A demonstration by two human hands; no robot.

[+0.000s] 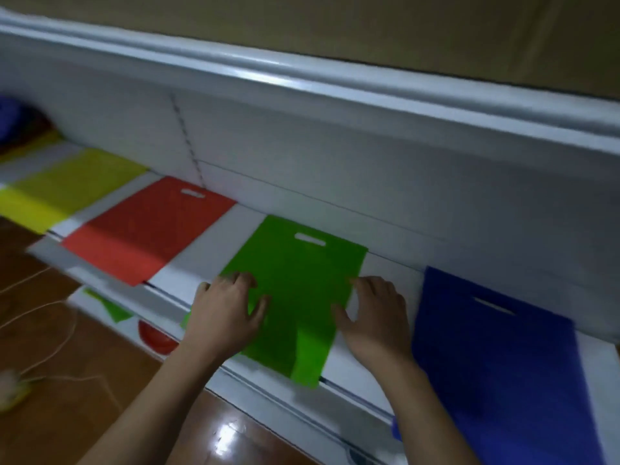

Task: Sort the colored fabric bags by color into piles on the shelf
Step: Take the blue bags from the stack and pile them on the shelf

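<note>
While four flat fabric bags lie in a row on a white shelf [214, 263] under a rounded white ledge, a person's two hands rest on the green bag [298, 280] at its middle. Left of the green bag lies the red bag [147, 226], a strip of bare shelf between them, and beyond that the yellow bag [67, 186]; right of it, just apart, lies the blue bag [503, 350]. Each bag's near edge overhangs the shelf's front lip. The left hand [224, 317] lies flat on the green bag's left edge, fingers spread and straight. The right hand [375, 317] sits at the bag's right edge, fingers loosely bent, tips touching the fabric, gripping nothing. Far left of the green bag, blurred dark blue and red shapes sit at the shelf's end. Below the shelf runs glossy brown floor [84, 380] with a pale cord [60, 330] looping across it.
</note>
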